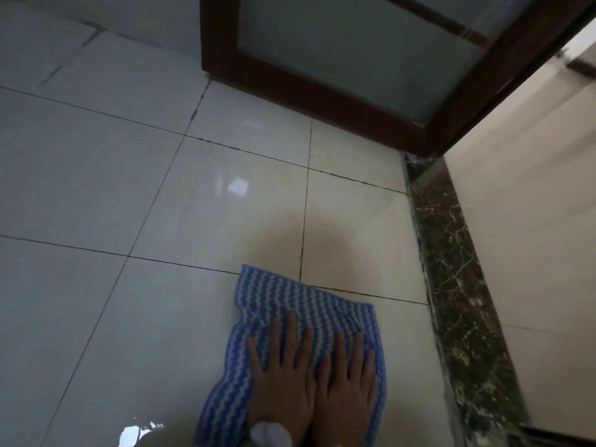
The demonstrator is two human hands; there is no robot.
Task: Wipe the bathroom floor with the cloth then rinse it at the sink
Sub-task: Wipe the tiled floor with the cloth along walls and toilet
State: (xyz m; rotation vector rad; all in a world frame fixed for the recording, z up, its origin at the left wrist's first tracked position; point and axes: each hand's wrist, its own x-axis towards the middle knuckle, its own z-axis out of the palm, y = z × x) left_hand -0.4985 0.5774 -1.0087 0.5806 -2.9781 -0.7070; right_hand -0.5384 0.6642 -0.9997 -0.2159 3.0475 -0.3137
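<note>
The grip is wide on both sides: the left hand (283, 379) and right hand (350, 385) lie flat, palms down, side by side and touching along their inner edges, with straight, slightly spread fingers (292, 330) pressing on the cloth (300, 301) and curling round nothing. A bit of pale sleeve (269, 434) shows at the left wrist, at the bottom edge of the view. The cloth is blue with wavy white stripes and lies spread on the floor (161, 333) under both hands; its far part reaches past the fingertips, its far left corner sits on a grout line, and its near left part trails back beside the left wrist. The right edge is bunched a little next to the right hand. The floor is glossy pale tile crossed by dark grout lines. A soft shadow (290, 240) falls on the tiles just ahead of the cloth, and bright glare (237, 187) shows farther out, with another patch at the bottom left. To the right of the cloth, near it but apart, a dark veined stone threshold (451, 285) runs from the bottom right up into the view. Beyond it lies beige flooring (532, 237). At the top stands a door (354, 43) with a dark wooden frame and a frosted pane; its lower corner meets the far end of the threshold.
</note>
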